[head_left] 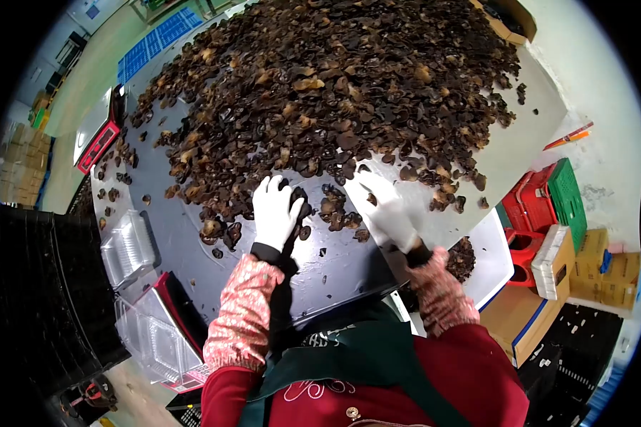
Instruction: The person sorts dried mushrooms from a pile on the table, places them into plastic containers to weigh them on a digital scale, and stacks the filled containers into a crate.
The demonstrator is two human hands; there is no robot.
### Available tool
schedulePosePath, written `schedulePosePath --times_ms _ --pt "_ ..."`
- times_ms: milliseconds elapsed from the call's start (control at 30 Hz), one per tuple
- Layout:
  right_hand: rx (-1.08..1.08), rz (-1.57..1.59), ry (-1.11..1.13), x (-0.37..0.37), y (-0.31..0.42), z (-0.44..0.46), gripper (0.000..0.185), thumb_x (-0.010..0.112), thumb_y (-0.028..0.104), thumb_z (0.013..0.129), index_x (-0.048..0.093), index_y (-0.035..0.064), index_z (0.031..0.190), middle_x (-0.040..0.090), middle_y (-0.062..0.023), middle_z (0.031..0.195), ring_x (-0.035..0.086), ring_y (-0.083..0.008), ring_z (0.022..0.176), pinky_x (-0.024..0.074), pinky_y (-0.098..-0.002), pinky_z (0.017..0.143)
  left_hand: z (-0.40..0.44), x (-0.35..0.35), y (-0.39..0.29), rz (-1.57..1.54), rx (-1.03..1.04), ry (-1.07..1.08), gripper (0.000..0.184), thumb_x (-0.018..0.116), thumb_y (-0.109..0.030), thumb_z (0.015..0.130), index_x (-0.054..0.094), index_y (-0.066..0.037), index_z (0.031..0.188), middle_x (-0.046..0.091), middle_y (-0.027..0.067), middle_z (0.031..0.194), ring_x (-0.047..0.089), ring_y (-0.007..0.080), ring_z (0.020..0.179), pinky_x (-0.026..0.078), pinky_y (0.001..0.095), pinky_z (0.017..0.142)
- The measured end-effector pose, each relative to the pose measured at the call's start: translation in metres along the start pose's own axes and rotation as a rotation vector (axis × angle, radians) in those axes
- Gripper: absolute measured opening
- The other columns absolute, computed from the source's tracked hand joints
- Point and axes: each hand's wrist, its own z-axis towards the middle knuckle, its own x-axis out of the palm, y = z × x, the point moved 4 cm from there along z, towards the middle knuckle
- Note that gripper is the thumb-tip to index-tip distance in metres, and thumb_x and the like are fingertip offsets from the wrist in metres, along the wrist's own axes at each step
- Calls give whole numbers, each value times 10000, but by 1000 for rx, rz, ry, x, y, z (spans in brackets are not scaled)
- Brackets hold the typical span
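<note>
A large heap of dark brown, curled dried pieces (320,92) covers the far part of the grey table (335,277). My left hand (273,213), in a white glove, lies at the heap's near edge with its fingers apart, beside a few dark pieces at its right side. My right hand (386,210), also white-gloved, is blurred by motion near the heap's edge; what its fingers hold, if anything, cannot be made out. Between the hands lies a small cluster of pieces (337,208).
Clear plastic boxes (129,245) stand at the left, with a red-and-white scale (101,139) beyond. A white tray (493,249) with dark pieces is at the right, near red crates (530,203), a green crate (567,196) and cardboard boxes (605,274).
</note>
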Motion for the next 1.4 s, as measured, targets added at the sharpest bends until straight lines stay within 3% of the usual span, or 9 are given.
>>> schedulePosePath --times_ms 133,300,467,600,867,1100,1200,1267,1400 --pt "-206 -109 -141 54 44 63 559 671 365 852 550 128 1344 498 -114 1415 451 -339 1282 360 -438 1086 -46 -36 22 -56 -62 -131 196 707 -139 794 636 -24 935 576 197 1248 545 385 1134 442 472 958" --pt "-598 -103 -163 85 68 35 396 593 83 800 635 72 1194 623 -84 1217 570 -275 1054 465 -400 887 -110 -35 60 -51 -156 -86 141 655 -63 831 592 -18 949 603 174 1213 576 361 1069 466 428 925" --pt "-480 29 -202 60 73 21 223 578 -11 787 697 22 972 673 -126 956 636 -284 916 500 -392 864 -119 -62 62 -313 -442 -322 106 581 -37 914 606 -11 1014 629 150 1066 628 310 991 495 361 894" --pt "-406 79 -131 74 101 54 394 664 194 863 619 40 1223 622 -153 1199 587 -340 1104 482 -400 953 -65 -62 46 -281 -192 -344 302 569 -17 892 605 -65 1188 617 129 1149 627 314 1031 504 352 912" --pt "-403 65 249 120 81 83 345 637 201 849 628 148 1190 615 -121 1042 616 -313 964 509 -409 836 -23 -44 52 -118 -381 168 666 612 -59 819 408 -122 1449 537 132 1242 627 322 963 536 412 774" --pt "-331 251 102 29 34 43 369 564 -22 729 666 47 1077 651 -112 1039 616 -281 962 491 -359 873 -70 -31 22 -168 -257 184 457 664 -234 881 562 -123 1312 587 129 1137 622 313 1005 519 385 822" --pt "-492 219 -36 25 40 34 347 573 -9 755 665 54 1083 641 -104 1061 617 -254 934 497 -343 839 -73 -14 19 -177 -346 142 386 700 -222 845 600 -93 1194 558 138 1013 601 337 926 502 412 769" --pt "-126 568 213 31 48 30 220 595 20 828 652 41 1039 624 -93 1036 606 -183 881 499 -291 773 -73 -18 16 -100 -307 27 291 726 -195 811 606 -64 1042 566 140 1030 592 337 944 491 409 792" --pt "-394 563 55 56 52 46 228 647 123 854 649 41 1067 617 -104 1005 599 -232 888 488 -320 815 -86 -37 22 -63 -260 -167 201 742 -132 729 601 -56 850 613 123 1127 564 345 1029 436 470 889"
